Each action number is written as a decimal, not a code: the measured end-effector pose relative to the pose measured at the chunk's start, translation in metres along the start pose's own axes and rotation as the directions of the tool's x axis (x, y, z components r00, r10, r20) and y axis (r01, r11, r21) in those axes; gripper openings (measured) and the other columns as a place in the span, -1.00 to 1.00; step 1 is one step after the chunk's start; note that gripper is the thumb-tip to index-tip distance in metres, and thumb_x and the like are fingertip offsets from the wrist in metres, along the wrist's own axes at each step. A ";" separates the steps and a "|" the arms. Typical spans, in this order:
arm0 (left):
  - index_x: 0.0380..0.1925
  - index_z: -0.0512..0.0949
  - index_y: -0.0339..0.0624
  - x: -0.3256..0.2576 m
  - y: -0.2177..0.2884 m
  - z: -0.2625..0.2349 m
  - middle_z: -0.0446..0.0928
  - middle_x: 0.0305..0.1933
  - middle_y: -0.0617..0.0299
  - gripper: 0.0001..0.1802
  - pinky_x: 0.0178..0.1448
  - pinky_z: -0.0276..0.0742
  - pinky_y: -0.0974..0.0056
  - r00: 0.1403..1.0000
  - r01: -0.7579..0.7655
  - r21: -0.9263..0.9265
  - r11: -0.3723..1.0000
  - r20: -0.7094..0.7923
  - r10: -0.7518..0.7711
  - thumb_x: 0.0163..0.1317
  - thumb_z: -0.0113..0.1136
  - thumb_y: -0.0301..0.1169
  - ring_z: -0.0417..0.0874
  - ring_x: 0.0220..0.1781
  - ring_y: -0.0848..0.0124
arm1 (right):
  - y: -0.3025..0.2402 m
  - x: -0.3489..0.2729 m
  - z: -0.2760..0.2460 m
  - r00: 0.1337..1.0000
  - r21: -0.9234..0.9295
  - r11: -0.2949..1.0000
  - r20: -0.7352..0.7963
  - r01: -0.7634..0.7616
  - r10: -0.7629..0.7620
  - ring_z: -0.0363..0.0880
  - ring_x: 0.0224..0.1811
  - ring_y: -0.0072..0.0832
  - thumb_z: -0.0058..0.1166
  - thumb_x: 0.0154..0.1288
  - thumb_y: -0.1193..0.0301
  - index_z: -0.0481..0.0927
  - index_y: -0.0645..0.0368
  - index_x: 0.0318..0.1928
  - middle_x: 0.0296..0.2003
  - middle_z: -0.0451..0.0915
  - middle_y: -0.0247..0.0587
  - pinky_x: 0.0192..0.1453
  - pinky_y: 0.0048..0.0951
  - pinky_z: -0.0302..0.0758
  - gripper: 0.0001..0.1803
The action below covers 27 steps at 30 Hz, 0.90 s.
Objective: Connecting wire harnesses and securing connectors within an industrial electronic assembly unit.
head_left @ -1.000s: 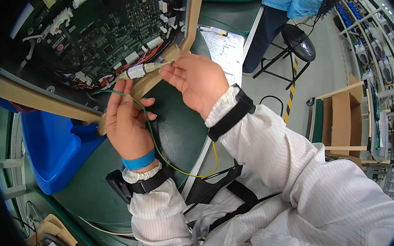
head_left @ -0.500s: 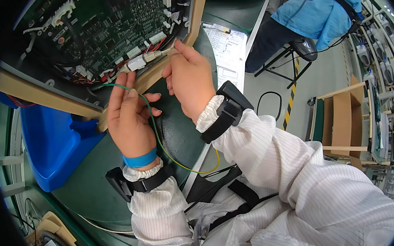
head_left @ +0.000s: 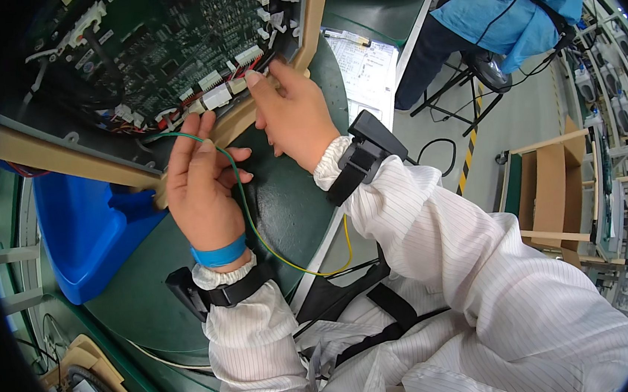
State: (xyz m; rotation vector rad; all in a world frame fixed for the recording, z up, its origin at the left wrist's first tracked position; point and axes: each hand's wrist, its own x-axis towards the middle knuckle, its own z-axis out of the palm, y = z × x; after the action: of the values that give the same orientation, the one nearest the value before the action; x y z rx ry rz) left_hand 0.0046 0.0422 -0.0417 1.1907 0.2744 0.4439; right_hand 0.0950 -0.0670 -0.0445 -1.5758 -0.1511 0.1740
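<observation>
My right hand [head_left: 295, 112] is closed, thumb and index finger pinching a pale cable plug [head_left: 238, 86] at the lower edge of a circuit-board unit. This plug meets a white connector block [head_left: 216, 96]; the fingers partly hide the joint. My left hand [head_left: 205, 190] lies just below the block, fingers stretched and apart, two fingertips close to it; contact cannot be made out. A green-yellow wire [head_left: 248, 216] runs from the unit across my left fingers and loops down toward my lap. Above both hands is the green circuit board [head_left: 168, 59] with several white sockets.
A tan frame [head_left: 94, 155] surrounds the board unit on a green tabletop [head_left: 142, 285]. Left of my left hand stands a blue bin [head_left: 78, 231]. Printed papers [head_left: 367, 72] lie to the right. A seated person in blue [head_left: 515, 14] and a cardboard box [head_left: 552, 190] are farther right.
My right hand has shifted slightly left, its thumb now over the pale plug that showed before. The left hand has hardly moved.
</observation>
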 end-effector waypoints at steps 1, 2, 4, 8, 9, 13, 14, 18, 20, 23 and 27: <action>0.29 0.29 -0.41 0.001 0.000 -0.001 0.40 0.32 -0.09 -0.50 -0.36 0.50 0.41 1.000 0.003 -0.005 1.000 0.009 -0.003 0.39 -0.07 -0.42 0.64 -0.27 0.42 | -0.002 0.001 -0.001 1.000 0.004 1.000 0.007 -0.013 0.013 0.36 -0.75 -0.63 0.00 0.43 0.14 0.49 0.32 -0.01 -0.63 0.45 -0.31 -0.77 -0.55 0.29 -0.57; 0.29 0.29 -0.40 0.002 0.000 -0.002 0.39 0.33 -0.09 -0.51 -0.36 0.50 0.42 1.000 0.006 -0.010 1.000 0.017 -0.006 0.39 -0.07 -0.42 0.64 -0.27 0.42 | -0.003 0.002 -0.001 1.000 0.008 1.000 0.015 -0.025 0.025 0.36 -0.76 -0.63 0.00 0.43 0.15 0.49 0.31 -0.07 -0.63 0.45 -0.30 -0.78 -0.54 0.29 -0.59; 0.25 0.33 -0.41 0.001 0.002 0.004 0.50 0.17 -0.04 -0.53 -0.41 0.48 0.42 1.000 -0.007 -0.021 1.000 -0.026 0.007 0.39 -0.03 -0.40 0.61 -0.35 0.45 | -0.007 0.004 -0.003 0.998 0.008 0.999 0.035 -0.046 0.045 0.37 -0.76 -0.62 0.01 0.43 0.15 0.49 0.31 -0.12 -0.63 0.45 -0.29 -0.78 -0.53 0.30 -0.61; 0.17 0.37 -0.41 0.002 0.002 0.002 0.56 -0.27 0.16 -0.56 -0.51 0.40 0.45 0.996 0.024 0.055 0.998 -0.090 -0.019 0.39 0.06 -0.37 0.51 -0.52 0.52 | -0.006 0.009 -0.002 0.999 0.005 0.999 0.003 -0.046 0.046 0.42 -0.76 -0.55 0.06 0.38 0.18 0.52 0.33 -0.13 -0.66 0.48 -0.26 -0.76 -0.46 0.34 -0.61; 0.16 0.36 -0.41 0.001 0.001 0.005 0.50 -0.34 0.20 -0.57 -0.53 0.38 0.45 0.992 -0.020 0.132 0.991 -0.118 0.036 0.38 0.09 -0.37 0.48 -0.55 0.53 | -0.005 0.009 -0.002 0.999 0.013 0.999 -0.017 -0.032 0.032 0.45 -0.76 -0.52 0.07 0.36 0.19 0.53 0.33 -0.15 -0.67 0.49 -0.23 -0.75 -0.43 0.36 -0.62; 0.19 0.31 -0.39 -0.010 -0.013 0.005 0.42 -0.38 0.27 -0.53 -0.50 0.37 0.49 0.936 -0.188 0.403 0.896 -0.202 0.288 0.35 0.15 -0.43 0.45 -0.50 0.56 | -0.003 0.003 0.002 0.997 0.085 0.996 -0.072 -0.021 0.027 0.43 -0.68 -0.63 0.17 0.33 0.21 0.42 0.43 0.13 -0.53 0.47 -0.26 -0.72 -0.55 0.39 -0.44; 0.20 0.30 -0.39 -0.012 -0.022 0.000 0.41 -0.35 0.26 -0.51 -0.47 0.39 0.49 0.893 -0.251 0.486 0.837 -0.217 0.394 0.34 0.16 -0.43 0.46 -0.46 0.56 | -0.003 0.001 0.003 0.996 0.089 0.996 -0.081 -0.018 0.025 0.43 -0.67 -0.63 0.19 0.32 0.22 0.40 0.43 0.15 -0.51 0.48 -0.25 -0.72 -0.55 0.40 -0.41; 0.19 0.38 -0.30 -0.035 0.001 0.020 0.49 -0.09 0.10 -0.49 0.00 0.45 0.24 0.756 -0.330 0.866 0.376 0.004 0.654 0.23 0.20 -0.51 0.50 -0.11 0.33 | 0.016 0.004 0.002 0.978 0.019 0.995 -0.189 0.096 -0.091 0.62 -0.55 -0.32 0.23 0.26 0.24 0.45 0.47 0.11 -0.51 0.62 0.02 -0.45 -0.35 0.52 -0.42; 0.12 0.49 -0.26 -0.027 0.010 0.022 0.51 0.09 0.00 -0.52 0.22 0.35 0.08 0.706 -0.449 0.885 0.125 0.266 0.656 0.14 0.21 -0.57 0.49 0.12 0.11 | 0.022 0.007 0.001 0.975 -0.029 0.992 -0.185 0.119 -0.122 0.68 -0.35 -0.04 0.20 0.26 0.22 0.45 0.46 0.11 -0.40 0.63 0.23 -0.23 -0.20 0.57 -0.42; 0.08 0.53 -0.26 0.001 0.032 0.026 0.54 0.08 -0.05 -0.57 0.24 0.35 0.03 0.739 -0.489 0.869 -0.079 0.460 0.492 0.15 0.16 -0.55 0.49 0.13 -0.01 | 0.012 0.002 0.004 0.965 -0.168 0.974 -0.185 0.155 -0.185 0.65 -0.29 0.07 0.14 0.30 0.19 0.46 0.45 0.09 -0.38 0.63 0.25 -0.23 -0.12 0.56 -0.44; -0.14 0.64 -0.24 0.038 0.039 0.028 0.59 -0.08 0.01 -0.76 0.01 0.53 0.05 0.782 -0.498 0.843 -0.203 0.538 0.316 0.16 0.18 -0.52 0.61 -0.11 0.01 | 0.018 0.005 0.004 0.946 -0.169 0.962 -0.206 0.216 -0.249 0.65 -0.56 -0.24 0.14 0.33 0.23 0.47 0.47 0.11 -0.55 0.61 0.06 -0.45 -0.29 0.51 -0.46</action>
State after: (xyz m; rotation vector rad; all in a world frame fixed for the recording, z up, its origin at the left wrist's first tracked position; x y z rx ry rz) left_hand 0.0429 0.0480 0.0055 2.9340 -0.0166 0.7971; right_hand 0.0991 -0.0624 -0.0624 -1.6952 -0.1743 -0.2061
